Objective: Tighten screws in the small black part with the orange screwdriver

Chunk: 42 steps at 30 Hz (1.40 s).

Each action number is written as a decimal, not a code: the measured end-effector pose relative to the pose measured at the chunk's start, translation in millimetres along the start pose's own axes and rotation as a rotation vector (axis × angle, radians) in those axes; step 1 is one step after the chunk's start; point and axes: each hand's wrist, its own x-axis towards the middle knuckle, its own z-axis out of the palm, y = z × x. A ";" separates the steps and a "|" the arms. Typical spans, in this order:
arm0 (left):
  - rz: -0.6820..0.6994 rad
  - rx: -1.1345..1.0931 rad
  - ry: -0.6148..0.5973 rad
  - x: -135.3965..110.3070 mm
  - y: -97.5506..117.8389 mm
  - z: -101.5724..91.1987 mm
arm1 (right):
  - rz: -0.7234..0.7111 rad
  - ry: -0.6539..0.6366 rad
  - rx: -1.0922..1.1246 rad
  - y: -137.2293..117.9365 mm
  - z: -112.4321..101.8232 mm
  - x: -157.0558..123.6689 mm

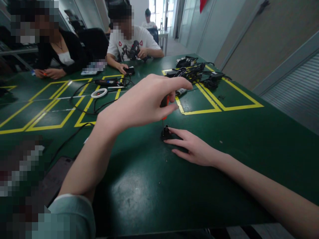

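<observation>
My left hand (pixel 149 99) is closed around the red-and-black handle of a screwdriver (pixel 164 114), held upright with its thin shaft pointing down. The shaft meets a small black part (pixel 165 133) on the green table (pixel 139 186); the exact contact at the tip is too small to make out. That part has a short round tube standing up from a wider base. From the right, my right hand (pixel 196 149) holds the part's edge with its fingertips, the other fingers stretched out low over the table. My left palm and fingers hide most of the screwdriver handle.
Black cables and adapters (pixel 199 71) lie heaped at the far right. A white ring (pixel 99 93) and a looped black cable (pixel 74 96) are at the left, with a dark phone (pixel 58 176) nearer. Two people (pixel 134 43) (pixel 67 53) sit across the table, which has yellow tape outlines.
</observation>
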 end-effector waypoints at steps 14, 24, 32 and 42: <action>0.022 -0.023 -0.083 -1.7 1.3 -5.8 | 0.032 -0.012 0.032 -0.2 -1.3 -1.0; -0.063 0.061 -0.082 3.0 6.3 -5.5 | 0.025 -0.020 0.019 1.8 -0.6 -2.3; 0.005 -0.021 -0.084 1.4 10.0 -5.9 | 0.033 -0.013 0.035 1.6 -1.2 -1.8; -0.003 -0.002 -0.076 4.6 5.3 -1.2 | 0.043 -0.013 0.052 -0.2 -2.1 -1.0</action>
